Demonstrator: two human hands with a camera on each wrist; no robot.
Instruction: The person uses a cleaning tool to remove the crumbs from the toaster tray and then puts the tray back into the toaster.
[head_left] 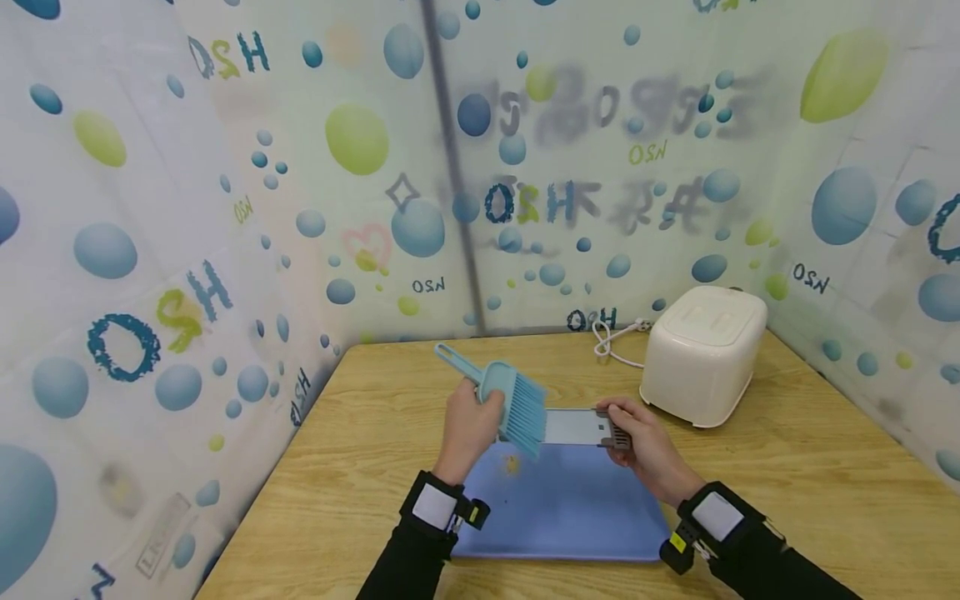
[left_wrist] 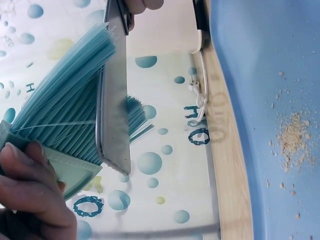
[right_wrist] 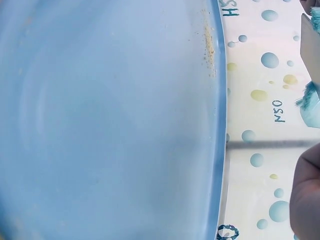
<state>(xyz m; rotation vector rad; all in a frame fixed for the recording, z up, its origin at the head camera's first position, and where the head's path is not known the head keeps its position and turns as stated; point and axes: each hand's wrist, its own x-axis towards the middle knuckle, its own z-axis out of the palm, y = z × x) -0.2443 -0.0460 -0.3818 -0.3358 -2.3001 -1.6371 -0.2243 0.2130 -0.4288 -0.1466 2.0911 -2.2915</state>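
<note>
My left hand [head_left: 468,425] grips a light blue hand brush [head_left: 517,402], its bristles against the left end of a flat metal crumb tray [head_left: 573,427]. In the left wrist view, bristles [left_wrist: 75,95] show on both sides of that thin metal plate [left_wrist: 116,95]. My right hand [head_left: 648,442] holds the crumb tray by its dark slotted end, thumb on top. Both things are held up over a blue tray [head_left: 570,517] on the table. A small heap of crumbs [left_wrist: 295,137] lies on the blue tray, below the brush.
A white toaster [head_left: 705,354] stands at the back right of the wooden table [head_left: 360,450], its white cord [head_left: 607,337] bundled behind it. Patterned curtains [head_left: 360,233] hang around the table's back and sides.
</note>
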